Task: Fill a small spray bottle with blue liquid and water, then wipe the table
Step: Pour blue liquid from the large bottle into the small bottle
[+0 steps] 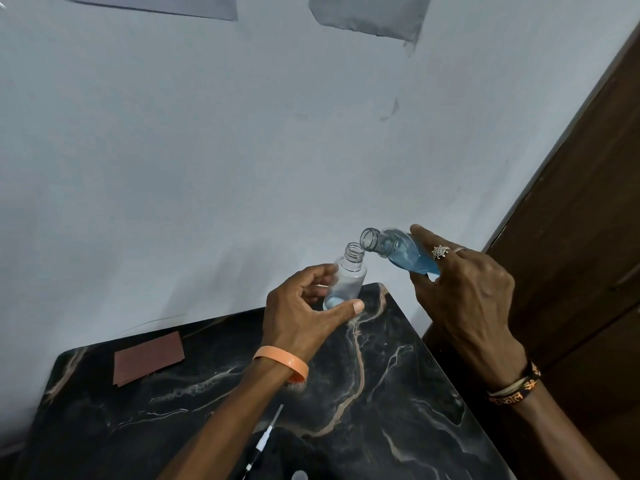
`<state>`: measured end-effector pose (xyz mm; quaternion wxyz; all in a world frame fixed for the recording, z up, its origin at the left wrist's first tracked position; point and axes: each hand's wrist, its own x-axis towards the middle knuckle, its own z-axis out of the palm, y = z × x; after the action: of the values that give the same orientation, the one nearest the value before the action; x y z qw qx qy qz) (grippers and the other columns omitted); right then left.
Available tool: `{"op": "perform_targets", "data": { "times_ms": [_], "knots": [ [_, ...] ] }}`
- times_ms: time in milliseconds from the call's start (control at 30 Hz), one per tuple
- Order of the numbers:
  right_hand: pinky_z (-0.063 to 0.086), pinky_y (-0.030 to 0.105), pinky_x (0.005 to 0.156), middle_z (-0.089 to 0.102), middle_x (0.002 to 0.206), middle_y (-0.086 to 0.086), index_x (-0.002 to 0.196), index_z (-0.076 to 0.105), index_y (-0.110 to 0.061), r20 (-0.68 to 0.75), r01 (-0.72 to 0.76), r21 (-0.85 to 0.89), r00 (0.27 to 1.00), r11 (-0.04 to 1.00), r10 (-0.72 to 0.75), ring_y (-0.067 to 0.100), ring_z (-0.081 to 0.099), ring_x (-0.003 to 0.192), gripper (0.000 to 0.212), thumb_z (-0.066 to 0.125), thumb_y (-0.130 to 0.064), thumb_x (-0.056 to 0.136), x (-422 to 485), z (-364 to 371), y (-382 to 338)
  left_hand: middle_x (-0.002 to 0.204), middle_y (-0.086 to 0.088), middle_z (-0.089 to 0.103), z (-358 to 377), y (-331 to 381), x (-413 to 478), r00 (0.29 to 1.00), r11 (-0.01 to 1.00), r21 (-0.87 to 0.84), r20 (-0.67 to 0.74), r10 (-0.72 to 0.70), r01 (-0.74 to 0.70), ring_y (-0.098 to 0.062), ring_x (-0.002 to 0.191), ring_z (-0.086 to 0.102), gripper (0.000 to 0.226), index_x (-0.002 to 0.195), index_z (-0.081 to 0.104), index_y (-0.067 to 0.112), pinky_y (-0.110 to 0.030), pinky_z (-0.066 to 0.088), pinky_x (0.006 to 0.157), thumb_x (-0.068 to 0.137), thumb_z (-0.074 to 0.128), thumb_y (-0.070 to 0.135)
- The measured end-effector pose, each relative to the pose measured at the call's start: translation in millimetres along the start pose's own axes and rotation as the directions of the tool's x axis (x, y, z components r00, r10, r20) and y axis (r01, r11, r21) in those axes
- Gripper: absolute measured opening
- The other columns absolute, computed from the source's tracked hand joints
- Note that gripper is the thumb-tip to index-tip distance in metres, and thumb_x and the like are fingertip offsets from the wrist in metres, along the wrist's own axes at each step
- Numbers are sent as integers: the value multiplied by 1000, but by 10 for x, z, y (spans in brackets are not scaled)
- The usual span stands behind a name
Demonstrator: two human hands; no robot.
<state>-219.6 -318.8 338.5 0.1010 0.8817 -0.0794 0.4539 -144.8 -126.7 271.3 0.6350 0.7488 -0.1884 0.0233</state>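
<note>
Small spray bottle (348, 278), clear plastic, uncapped, a little blue liquid (333, 301) at its bottom, is held over the far edge of the counter (381, 393); the left hand (301, 317) grips its base between thumb and curled fingers. The right hand (464, 299) curls round a larger clear bottle (398, 252) of blue liquid, tipped, its open mouth just beside the small neck; the counter is black, pale-veined stone.

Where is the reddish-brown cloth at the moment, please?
In the head view, the reddish-brown cloth lies flat on the black marble table, far left, well left of the left hand.
</note>
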Motion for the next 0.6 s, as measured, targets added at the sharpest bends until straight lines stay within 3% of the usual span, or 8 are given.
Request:
{"op": "perform_targets", "data": {
  "times_ms": [300,433,600],
  "knots": [
    [53,29,56,77,86,9,117,74,-15,-12,29,-21,999,999,-29,30,72,69,62,91,-13,57,116,-3,7,106,21,67,20,4,90,1000,1000,-5,-7,3,-3,9,89,64,58,110,63,41,-14,56,73,59,88,48],
    [52,30,55,76,83,11,117,73,-15,15,20,-17,1000,1000,-20,31,71,66,62,90,-12,58,149,19,-6,98,34,61,26,7,154,1000,1000,-18,-3,0,0,17,89,60,54,105,60,46,-4,49,66,59,87,48],
    [53,30,54,76,85,12,116,74,-13,28,18,-16,999,1000,-18,33,72,68,61,89,-8,57,213,58,-34,96,32,62,26,4,230,1000,1000,-24,-6,-7,7,19,85,60,55,104,60,46,-2,46,62,57,88,49]
  ]
}}
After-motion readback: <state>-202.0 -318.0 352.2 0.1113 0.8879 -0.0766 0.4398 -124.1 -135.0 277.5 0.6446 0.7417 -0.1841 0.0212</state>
